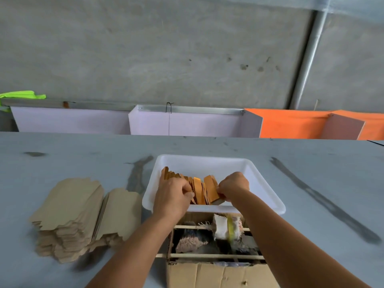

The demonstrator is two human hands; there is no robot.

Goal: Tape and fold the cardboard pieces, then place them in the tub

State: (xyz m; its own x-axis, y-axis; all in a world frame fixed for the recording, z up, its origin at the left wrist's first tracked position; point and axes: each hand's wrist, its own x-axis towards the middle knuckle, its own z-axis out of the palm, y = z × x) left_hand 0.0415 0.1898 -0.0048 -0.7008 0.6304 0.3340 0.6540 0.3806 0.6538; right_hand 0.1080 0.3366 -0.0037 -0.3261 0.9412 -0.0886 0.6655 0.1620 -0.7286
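Grey bench [62, 154], white tub [268, 196]: we judge folded cardboard pieces [204, 191] light, stiff; left hand [173, 197], right hand [233, 186] fingers pinch row ends.

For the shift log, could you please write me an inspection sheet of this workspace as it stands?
Surface: grey table with dark smears.
Job's things: white plastic tub holding a row of folded orange-brown cardboard pieces; stacks of flat brown cardboard blanks to its left.
Clutter: open cardboard box of rags, crossed by wooden sticks, in front of the tub.
Hands: left hand and right hand both grip the pieces in the tub.
Cables: nothing seen.
Surroundings: concrete wall, white and orange panels, grey pipe.
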